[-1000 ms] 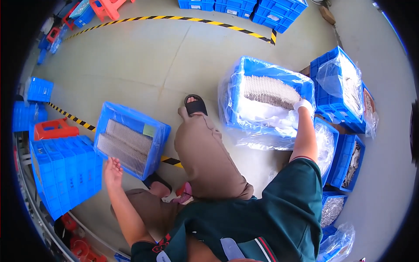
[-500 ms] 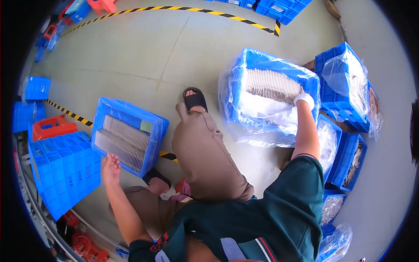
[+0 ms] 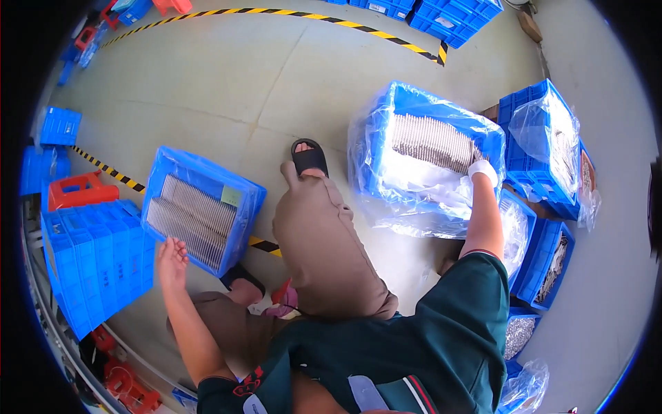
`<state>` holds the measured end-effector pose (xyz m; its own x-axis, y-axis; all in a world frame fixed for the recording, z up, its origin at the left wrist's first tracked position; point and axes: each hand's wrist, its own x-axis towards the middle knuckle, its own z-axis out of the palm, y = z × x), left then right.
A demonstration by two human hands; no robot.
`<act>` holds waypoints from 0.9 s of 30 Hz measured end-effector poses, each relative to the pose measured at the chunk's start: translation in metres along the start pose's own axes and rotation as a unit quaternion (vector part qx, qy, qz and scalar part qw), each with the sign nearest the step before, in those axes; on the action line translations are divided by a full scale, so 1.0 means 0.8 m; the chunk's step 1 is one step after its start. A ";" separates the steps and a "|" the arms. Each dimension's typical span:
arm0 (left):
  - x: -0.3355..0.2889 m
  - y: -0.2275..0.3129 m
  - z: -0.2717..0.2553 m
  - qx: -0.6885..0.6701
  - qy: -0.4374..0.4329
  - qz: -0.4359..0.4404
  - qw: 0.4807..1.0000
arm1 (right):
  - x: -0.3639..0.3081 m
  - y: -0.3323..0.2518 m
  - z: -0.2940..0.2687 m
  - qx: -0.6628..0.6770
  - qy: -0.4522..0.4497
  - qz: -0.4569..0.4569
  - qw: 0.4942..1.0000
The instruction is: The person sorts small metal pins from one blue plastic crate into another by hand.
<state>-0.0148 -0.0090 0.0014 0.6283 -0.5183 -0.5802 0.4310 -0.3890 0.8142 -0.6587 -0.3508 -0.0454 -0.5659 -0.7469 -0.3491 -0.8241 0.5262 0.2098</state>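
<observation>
My right hand (image 3: 483, 171), in a white glove, reaches into a large blue crate (image 3: 396, 103) lined with clear plastic. Its fingers close on thin metal parts (image 3: 477, 153) at the right end of a long row of metal parts (image 3: 434, 141); the fingertips are partly hidden. White sheeting (image 3: 414, 172) lies below that row. At the left, my bare left hand (image 3: 172, 261) is beside the near left corner of another blue crate (image 3: 249, 207). Its fingers are loosely curled and apart, with nothing visible in them. Tightly packed rows of thin metal parts (image 3: 192, 219) fill this crate.
Stacked blue crates (image 3: 100, 265) and a red stool (image 3: 83, 192) stand at the left. Along the right wall are a plastic-draped crate (image 3: 527, 138) and a crate of loose metal pieces (image 3: 545, 265). Yellow-black tape (image 3: 331, 18) marks the floor. My sandalled foot (image 3: 309, 159) is between the two crates.
My right hand has moved slightly downward in the picture, at the row's right end. The left hand stays by its crate with fingers still curled. The whole view has shifted a little.
</observation>
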 end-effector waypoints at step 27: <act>-0.031 0.016 0.009 -0.022 -0.031 0.051 0.998 | 0.030 -0.101 -0.012 -0.431 0.101 -0.270 0.855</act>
<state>-0.0293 -0.0067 0.0262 0.6293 -0.6010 -0.4927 0.3955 -0.2980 0.8688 -0.6059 -0.4148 -0.0620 -0.0168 -0.8873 -0.4608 -0.6305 -0.3483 0.6936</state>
